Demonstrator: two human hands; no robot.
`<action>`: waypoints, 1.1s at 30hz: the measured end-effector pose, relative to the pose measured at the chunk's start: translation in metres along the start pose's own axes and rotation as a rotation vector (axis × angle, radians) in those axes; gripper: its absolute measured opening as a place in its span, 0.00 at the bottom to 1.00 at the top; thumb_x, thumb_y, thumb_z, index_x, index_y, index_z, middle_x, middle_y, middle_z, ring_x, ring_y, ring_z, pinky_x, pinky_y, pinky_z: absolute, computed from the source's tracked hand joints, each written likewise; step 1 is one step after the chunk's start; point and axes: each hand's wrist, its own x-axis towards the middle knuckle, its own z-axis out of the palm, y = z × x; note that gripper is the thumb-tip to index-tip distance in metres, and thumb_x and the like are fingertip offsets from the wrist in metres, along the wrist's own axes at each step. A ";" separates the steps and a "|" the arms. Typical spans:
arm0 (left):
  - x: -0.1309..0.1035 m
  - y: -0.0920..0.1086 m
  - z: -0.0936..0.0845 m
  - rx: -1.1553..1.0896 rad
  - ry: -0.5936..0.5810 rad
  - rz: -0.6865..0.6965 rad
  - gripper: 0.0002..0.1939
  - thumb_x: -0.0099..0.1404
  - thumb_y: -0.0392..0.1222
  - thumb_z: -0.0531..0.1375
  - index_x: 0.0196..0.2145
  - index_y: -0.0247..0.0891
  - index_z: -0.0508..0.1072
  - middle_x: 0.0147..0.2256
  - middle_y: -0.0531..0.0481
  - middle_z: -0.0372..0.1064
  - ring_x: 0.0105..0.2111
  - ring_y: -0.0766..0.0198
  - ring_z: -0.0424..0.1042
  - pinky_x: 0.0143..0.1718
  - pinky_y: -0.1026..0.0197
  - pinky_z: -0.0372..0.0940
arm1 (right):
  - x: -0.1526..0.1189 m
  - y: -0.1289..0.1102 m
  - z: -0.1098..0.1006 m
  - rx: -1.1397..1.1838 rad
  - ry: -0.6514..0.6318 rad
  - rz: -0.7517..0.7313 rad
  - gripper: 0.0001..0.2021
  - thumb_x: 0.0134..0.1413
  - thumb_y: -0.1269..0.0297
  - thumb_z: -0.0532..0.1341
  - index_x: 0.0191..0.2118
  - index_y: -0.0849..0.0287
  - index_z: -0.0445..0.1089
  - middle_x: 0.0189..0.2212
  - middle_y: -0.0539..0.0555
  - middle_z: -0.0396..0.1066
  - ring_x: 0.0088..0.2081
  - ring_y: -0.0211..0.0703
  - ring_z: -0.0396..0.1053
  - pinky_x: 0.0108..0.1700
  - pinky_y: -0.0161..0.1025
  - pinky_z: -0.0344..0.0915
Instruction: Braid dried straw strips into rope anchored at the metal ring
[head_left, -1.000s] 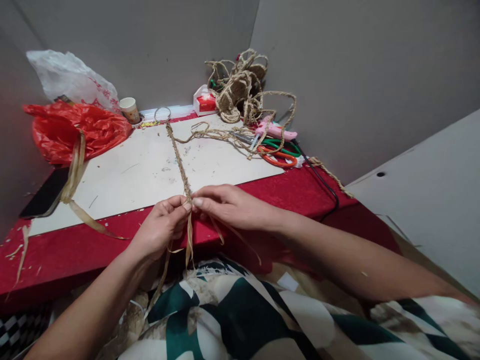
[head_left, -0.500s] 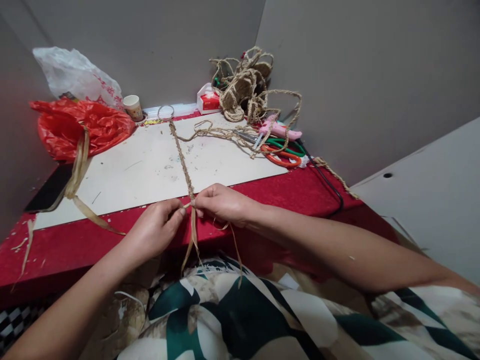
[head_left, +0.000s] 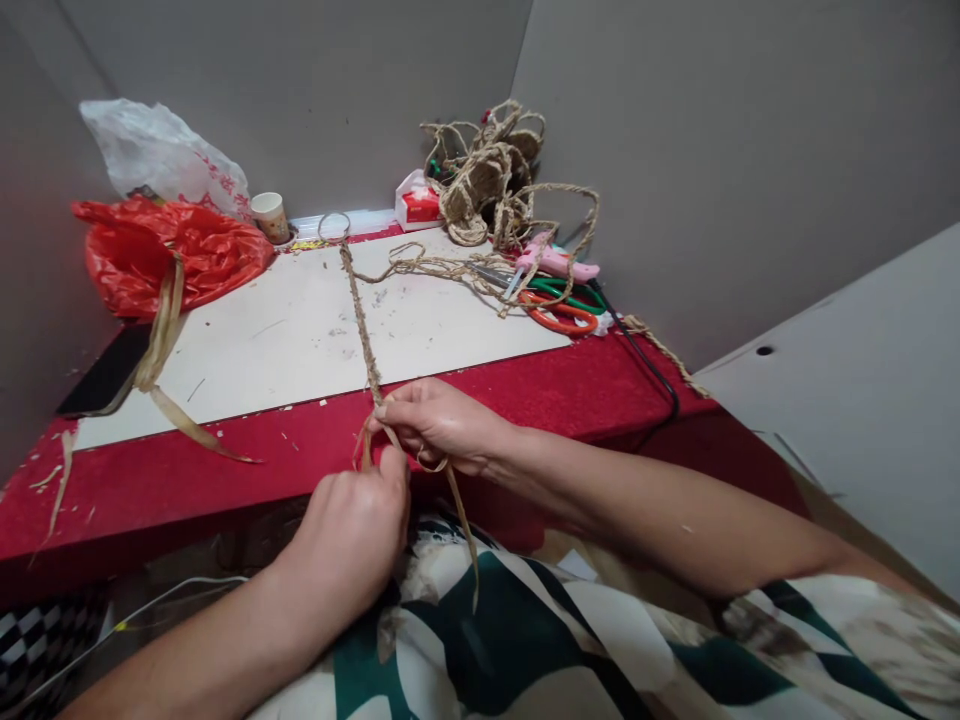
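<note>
A braided straw cord (head_left: 361, 325) runs across the white board toward me from a metal ring (head_left: 334, 227) at the back. My right hand (head_left: 442, 420) pinches the near end of the braid, at the table's front edge. Just below it, my left hand (head_left: 356, 520) is closed, with a straw strand (head_left: 390, 436) running from the braid's end into its grip; its fingertips are largely hidden. Other loose strands (head_left: 461, 510) hang beneath my right hand toward my patterned clothing.
The white board (head_left: 292, 340) lies on a red cloth (head_left: 487, 400). At left are a red plastic bag (head_left: 217, 255) with straw strips (head_left: 161, 330), and a dark phone (head_left: 109, 370). Rightward lie scissors (head_left: 559, 312), a pink glue gun (head_left: 551, 258) and coiled rope (head_left: 487, 180).
My left hand has moved down and right, from beside the braid's end to below it, drawing a strand with it. My right hand stays at the braid's end.
</note>
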 end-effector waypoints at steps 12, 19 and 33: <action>0.038 -0.036 -0.022 -1.299 0.079 -0.173 0.12 0.62 0.48 0.56 0.34 0.35 0.70 0.26 0.50 0.68 0.24 0.67 0.66 0.27 0.65 0.61 | 0.005 0.004 -0.014 0.081 -0.182 -0.051 0.10 0.55 0.67 0.58 0.24 0.63 0.63 0.10 0.39 0.46 0.12 0.25 0.38 0.14 0.26 0.37; 0.050 -0.038 -0.012 -1.364 -0.025 -0.183 0.15 0.61 0.49 0.57 0.24 0.35 0.68 0.18 0.55 0.58 0.18 0.72 0.54 0.19 0.70 0.50 | 0.002 -0.002 -0.023 -0.328 -0.153 -0.129 0.10 0.59 0.67 0.54 0.27 0.63 0.64 0.12 0.42 0.52 0.14 0.29 0.47 0.18 0.29 0.45; 0.057 -0.046 -0.014 -1.291 -0.108 -0.167 0.17 0.60 0.52 0.59 0.27 0.33 0.71 0.20 0.55 0.61 0.19 0.72 0.53 0.22 0.67 0.50 | -0.013 -0.009 -0.027 -1.331 0.086 -0.462 0.14 0.62 0.63 0.50 0.33 0.64 0.70 0.27 0.56 0.70 0.26 0.35 0.58 0.29 0.35 0.48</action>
